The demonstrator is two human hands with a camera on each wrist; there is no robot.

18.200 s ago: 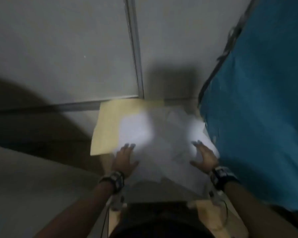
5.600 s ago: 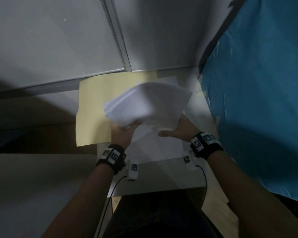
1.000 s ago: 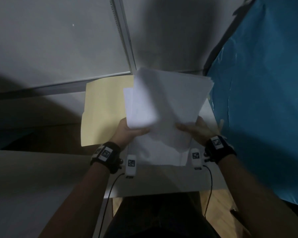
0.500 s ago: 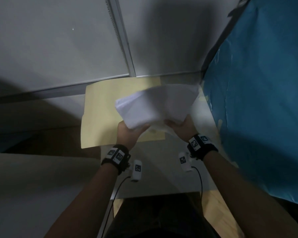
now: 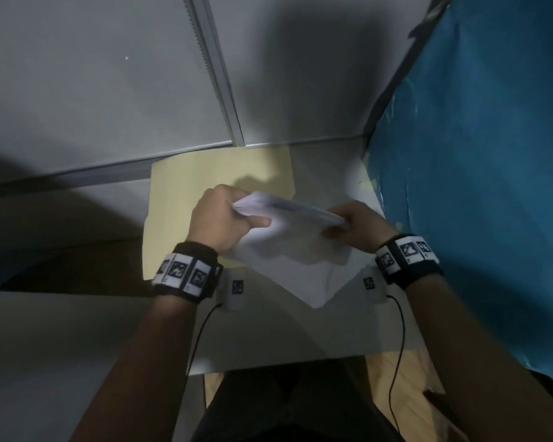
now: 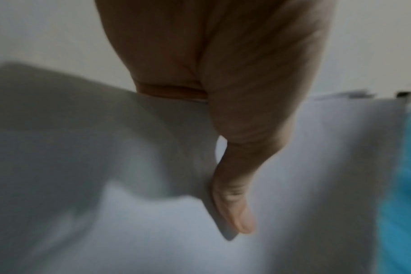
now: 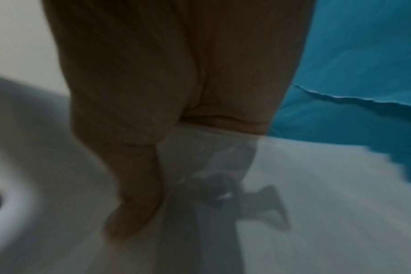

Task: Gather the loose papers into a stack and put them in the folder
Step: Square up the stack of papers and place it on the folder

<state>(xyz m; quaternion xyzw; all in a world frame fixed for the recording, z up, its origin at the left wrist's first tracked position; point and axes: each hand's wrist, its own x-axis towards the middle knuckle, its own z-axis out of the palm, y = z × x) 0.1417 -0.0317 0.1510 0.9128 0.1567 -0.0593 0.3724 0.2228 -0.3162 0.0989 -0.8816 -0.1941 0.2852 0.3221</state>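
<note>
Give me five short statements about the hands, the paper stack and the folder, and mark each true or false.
1. Both hands grip the paper stack. True: the left hand holds one end, the right hand the other.
2. The folder is blue. False: it is pale yellow; the blue sheet hangs at the right.
3. The stack is held in the air, its edges toward the head camera. True.
4. The folder is in the right hand. False: it lies flat on the table, held by neither hand.
5. Every paper is in the stack. False: one loose sheet lies on the table beneath the hands.
</note>
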